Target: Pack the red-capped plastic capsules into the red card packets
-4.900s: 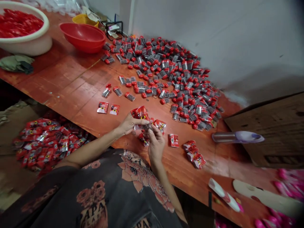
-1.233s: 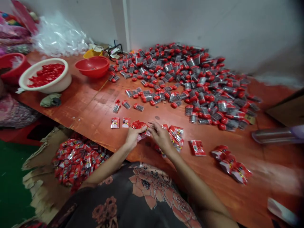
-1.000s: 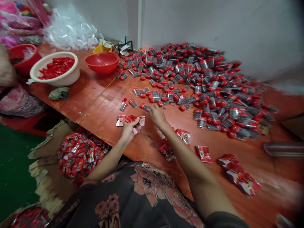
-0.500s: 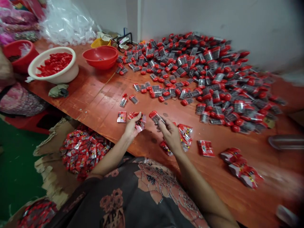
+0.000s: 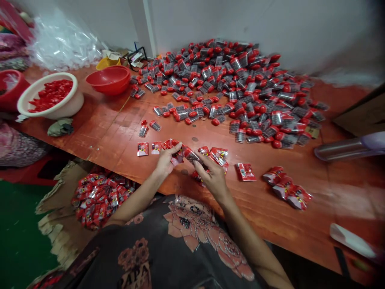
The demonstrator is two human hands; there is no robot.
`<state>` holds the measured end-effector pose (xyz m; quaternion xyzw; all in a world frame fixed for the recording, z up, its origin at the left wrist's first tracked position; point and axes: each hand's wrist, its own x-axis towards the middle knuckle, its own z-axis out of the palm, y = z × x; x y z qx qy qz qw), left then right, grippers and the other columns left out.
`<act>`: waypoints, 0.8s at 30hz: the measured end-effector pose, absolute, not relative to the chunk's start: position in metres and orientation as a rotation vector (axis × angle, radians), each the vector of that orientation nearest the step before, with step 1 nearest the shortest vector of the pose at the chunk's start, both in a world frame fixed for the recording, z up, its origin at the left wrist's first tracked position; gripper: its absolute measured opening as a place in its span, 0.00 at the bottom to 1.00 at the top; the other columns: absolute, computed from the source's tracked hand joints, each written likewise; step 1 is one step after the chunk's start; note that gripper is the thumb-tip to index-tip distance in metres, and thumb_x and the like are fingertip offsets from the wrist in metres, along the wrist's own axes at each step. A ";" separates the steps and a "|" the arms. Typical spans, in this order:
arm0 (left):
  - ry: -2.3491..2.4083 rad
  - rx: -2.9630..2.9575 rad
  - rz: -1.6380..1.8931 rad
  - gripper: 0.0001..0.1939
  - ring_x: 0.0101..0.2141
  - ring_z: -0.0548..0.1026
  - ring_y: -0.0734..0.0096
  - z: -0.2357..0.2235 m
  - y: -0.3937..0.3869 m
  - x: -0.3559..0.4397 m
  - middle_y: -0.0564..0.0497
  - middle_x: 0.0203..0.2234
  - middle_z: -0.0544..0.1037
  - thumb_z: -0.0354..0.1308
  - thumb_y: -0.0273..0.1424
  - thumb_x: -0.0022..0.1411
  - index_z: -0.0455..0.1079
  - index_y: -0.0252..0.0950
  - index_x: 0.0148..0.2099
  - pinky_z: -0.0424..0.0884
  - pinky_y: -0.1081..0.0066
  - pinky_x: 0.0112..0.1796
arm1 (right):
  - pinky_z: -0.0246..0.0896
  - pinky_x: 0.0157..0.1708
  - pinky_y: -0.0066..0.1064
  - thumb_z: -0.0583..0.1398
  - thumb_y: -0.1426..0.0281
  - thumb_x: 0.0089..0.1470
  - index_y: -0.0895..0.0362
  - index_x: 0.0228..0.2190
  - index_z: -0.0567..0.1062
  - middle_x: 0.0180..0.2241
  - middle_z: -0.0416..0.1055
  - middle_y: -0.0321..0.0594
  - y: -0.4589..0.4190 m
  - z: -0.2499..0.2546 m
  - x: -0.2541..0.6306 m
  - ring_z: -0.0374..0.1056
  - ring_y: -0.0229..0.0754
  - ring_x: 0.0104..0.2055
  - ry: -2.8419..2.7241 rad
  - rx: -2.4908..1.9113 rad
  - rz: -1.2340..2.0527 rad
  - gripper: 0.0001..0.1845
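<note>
Orange wood table (image 5: 104, 128), big pile of red-capped clear tubes (image 5: 240, 88) at the back. L hand (image 5: 165, 162) has fingers curled, pinching red foil sachets (image 5: 172, 145); R hand (image 5: 214, 178) pinches one tube (image 5: 191, 155) between the hands, right next to the sachets, looks like touching.

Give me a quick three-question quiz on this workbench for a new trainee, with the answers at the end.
1. True or false: the person's right hand holds a clear tube with a red cap.
2. Multiple choice: what fills the round white plastic basin? A, red pieces; B, clear tubes; C, cardboard scraps.
3. Fill in the blank: the heap of shiny red foil sachets lies in a torn brown cardboard box ___ the edge of the orange-red wooden table.

Key: 1, true; 2, A; 3, below.
</note>
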<state>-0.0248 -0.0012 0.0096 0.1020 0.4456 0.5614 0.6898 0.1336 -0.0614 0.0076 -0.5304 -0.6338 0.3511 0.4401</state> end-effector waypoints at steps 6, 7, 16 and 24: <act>0.960 0.400 1.301 0.15 0.23 0.75 0.77 0.018 -0.006 -0.020 0.55 0.22 0.77 0.75 0.29 0.37 0.72 0.32 0.26 0.73 0.75 0.29 | 0.69 0.47 0.42 0.58 0.65 0.57 0.49 0.52 0.75 0.49 0.77 0.39 -0.058 0.017 0.148 0.74 0.45 0.46 -1.469 -1.278 1.083 0.20; 0.953 0.419 1.301 0.15 0.23 0.75 0.77 0.019 -0.007 -0.019 0.55 0.22 0.77 0.75 0.29 0.37 0.73 0.32 0.27 0.73 0.75 0.29 | 0.69 0.47 0.41 0.59 0.64 0.57 0.49 0.51 0.75 0.48 0.77 0.39 -0.058 0.018 0.149 0.74 0.45 0.46 -1.455 -1.271 1.108 0.20; 0.995 0.479 1.284 0.17 0.22 0.73 0.76 0.030 -0.012 -0.016 0.55 0.22 0.76 0.75 0.32 0.37 0.72 0.32 0.28 0.71 0.75 0.25 | 0.69 0.45 0.43 0.59 0.66 0.56 0.47 0.51 0.75 0.45 0.78 0.40 -0.064 0.023 0.153 0.74 0.44 0.43 -1.515 -1.286 0.984 0.19; 0.964 0.530 1.248 0.18 0.22 0.73 0.76 0.028 -0.015 -0.013 0.55 0.22 0.76 0.75 0.33 0.36 0.72 0.33 0.28 0.73 0.73 0.27 | 0.68 0.44 0.40 0.59 0.67 0.58 0.46 0.52 0.74 0.44 0.78 0.39 -0.064 0.022 0.149 0.74 0.42 0.41 -1.503 -1.265 0.968 0.20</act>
